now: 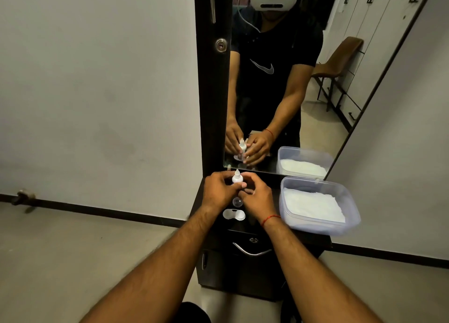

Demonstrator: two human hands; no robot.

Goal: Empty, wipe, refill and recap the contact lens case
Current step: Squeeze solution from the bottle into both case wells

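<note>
Head view: two hands, left hand (218, 189) and right hand (257, 195), closed their fingers around one small white bottle (236, 177) held upright above the cabinet (303, 236). One lens case (233, 214) and one clear cap (237, 202) lay near its front edge; one tub (349, 201) sat at the right edge.

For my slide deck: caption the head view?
Both hands hold small white dropper bottle above white contact lens case.

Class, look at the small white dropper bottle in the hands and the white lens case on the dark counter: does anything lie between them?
Yes. A small clear round cap lies on the counter between the dropper bottle, held by both hands, and the lens case.
</note>
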